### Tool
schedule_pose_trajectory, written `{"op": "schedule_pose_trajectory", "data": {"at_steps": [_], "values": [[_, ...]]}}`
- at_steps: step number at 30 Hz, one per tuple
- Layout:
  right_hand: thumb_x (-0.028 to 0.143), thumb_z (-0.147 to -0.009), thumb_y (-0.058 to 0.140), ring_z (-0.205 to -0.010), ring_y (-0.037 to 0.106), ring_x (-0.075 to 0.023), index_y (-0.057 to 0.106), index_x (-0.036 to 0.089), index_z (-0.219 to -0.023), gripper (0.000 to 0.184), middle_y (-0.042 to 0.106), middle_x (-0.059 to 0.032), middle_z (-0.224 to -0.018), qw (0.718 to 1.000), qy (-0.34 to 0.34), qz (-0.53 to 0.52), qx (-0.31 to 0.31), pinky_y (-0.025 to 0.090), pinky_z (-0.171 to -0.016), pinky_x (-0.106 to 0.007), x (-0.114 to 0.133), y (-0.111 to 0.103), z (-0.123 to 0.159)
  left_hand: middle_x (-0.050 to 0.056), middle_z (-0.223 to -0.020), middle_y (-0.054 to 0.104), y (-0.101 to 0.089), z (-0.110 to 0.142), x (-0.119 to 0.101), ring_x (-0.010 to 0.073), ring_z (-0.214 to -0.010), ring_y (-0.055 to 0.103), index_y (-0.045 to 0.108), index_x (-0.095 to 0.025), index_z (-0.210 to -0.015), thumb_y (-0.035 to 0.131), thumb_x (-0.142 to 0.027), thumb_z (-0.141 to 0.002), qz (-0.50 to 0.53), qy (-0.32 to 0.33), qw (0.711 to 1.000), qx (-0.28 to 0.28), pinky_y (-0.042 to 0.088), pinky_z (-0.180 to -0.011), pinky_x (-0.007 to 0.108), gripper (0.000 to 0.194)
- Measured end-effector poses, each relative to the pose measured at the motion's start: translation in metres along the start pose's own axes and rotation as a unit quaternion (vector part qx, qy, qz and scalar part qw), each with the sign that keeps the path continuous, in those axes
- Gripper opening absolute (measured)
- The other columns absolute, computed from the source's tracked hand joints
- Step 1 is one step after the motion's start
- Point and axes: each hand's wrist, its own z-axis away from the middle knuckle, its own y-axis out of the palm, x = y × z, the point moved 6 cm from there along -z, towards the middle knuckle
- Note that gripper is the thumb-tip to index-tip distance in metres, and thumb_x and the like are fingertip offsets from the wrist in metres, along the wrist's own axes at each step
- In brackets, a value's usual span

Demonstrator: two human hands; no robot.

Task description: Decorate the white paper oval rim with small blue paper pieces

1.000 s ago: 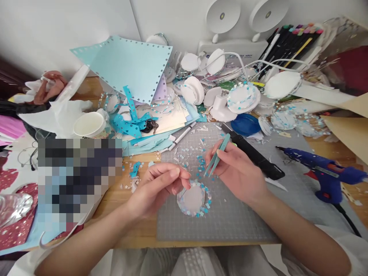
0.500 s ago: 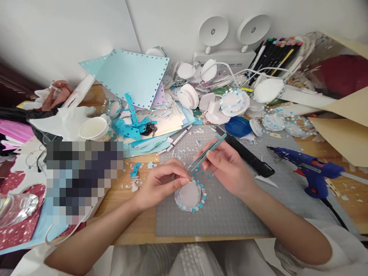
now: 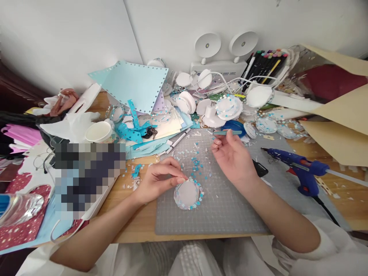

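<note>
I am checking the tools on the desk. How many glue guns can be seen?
1. The blue glue gun lies on the right side of the grey cutting mat, right of the right hand. Others may hide under the paper clutter.

Right hand (image 3: 234, 159) lifted up and back from disc (image 3: 187, 193), palm now turned up, well apart from it. Tweezers (image 3: 228, 132) swung from slanting down at disc to lying level, tips pointing left (still pinched at far end). Left hand (image 3: 156, 180) closed in: fingers (image 3: 179, 179) now touching disc's upper-left rim, earlier just above it. Disc itself sits slightly further left on mat (image 3: 230, 207).
</note>
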Motion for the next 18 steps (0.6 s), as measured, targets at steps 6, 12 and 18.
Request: {"op": "schedule_pose_trajectory", "data": {"at_steps": [6,12,18], "values": [[0.042,-0.077,0.067,-0.072,0.054,-0.0125,0.054,0.028,-0.075,0.019,0.06,0.0034,-0.082,0.999,0.005,0.028,0.033,0.049,-0.07,-0.031,0.012,0.005,-0.003,0.008,-0.081,0.064,-0.002,0.0,-0.007,0.0162,-0.076,0.057,0.075,-0.017,-0.086,0.064,-0.026,-0.085,-0.056,0.019,0.998,-0.011,0.045,-0.069,0.027,0.014],[0.036,-0.073,0.072,-0.069,0.054,-0.0138,0.059,0.026,-0.081,0.019,0.061,0.0014,-0.079,0.973,0.148,0.05,0.171,0.049,-0.072,-0.036,-0.012,0.029,0.018,0.004,-0.063,0.057,-0.002,-0.001,-0.007,0.0119,-0.059,0.048,0.064,-0.013,-0.066,0.056,-0.029,-0.088,-0.188,-0.027,0.982,0.005,0.036,-0.056,0.024,0.029],[0.033,-0.072,0.073,-0.062,0.048,-0.0105,0.06,0.025,-0.081,0.017,0.059,0.0025,-0.078,0.988,0.109,0.037,0.105,0.046,-0.068,-0.03,-0.009,0.02,0.014,0.002,-0.063,0.053,0.013,0.003,0.001,0.0091,-0.055,0.041,0.064,-0.012,-0.071,0.058,-0.027,-0.085,-0.172,-0.082,0.978,0.086,0.031,-0.049,0.02,0.021]]}}
